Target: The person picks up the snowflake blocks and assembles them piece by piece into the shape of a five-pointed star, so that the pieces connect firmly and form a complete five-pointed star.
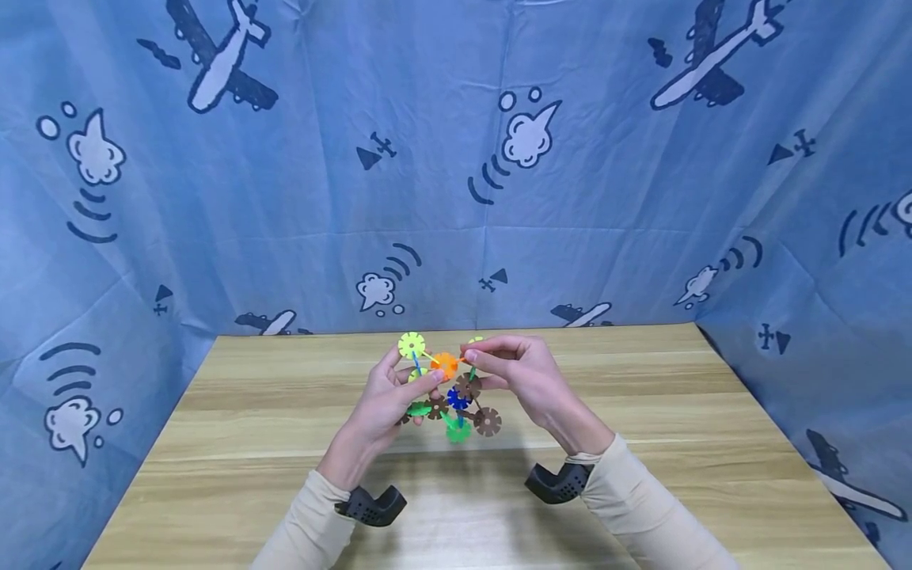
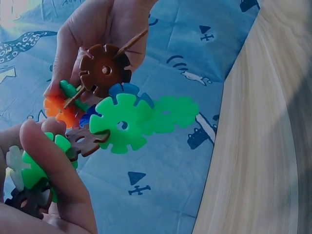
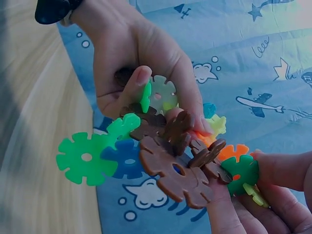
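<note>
Both hands hold a linked cluster of notched plastic snowflake discs above the table. My left hand (image 1: pixel 385 408) grips its left side, thumb on an orange disc (image 1: pixel 444 366); in the left wrist view its curled fingers surround a light green disc (image 2: pixel 36 165). My right hand (image 1: pixel 530 380) pinches the cluster's right side, by a dark green disc (image 3: pixel 241 173) and a small orange disc (image 3: pixel 234 152). Brown discs (image 3: pixel 170 173), a blue disc (image 3: pixel 127 161) and a bright green disc (image 3: pixel 85 158) hang from the middle. A yellow disc (image 1: pixel 411 345) stands up at the top left.
Beneath the hands lies a wood-grain table (image 1: pixel 271 412). A blue cloth (image 1: pixel 442 158) printed with planes and clouds stands behind and at the sides. Each wrist carries a black camera mount, the left mount (image 1: pixel 374 507) and the right mount (image 1: pixel 559 483).
</note>
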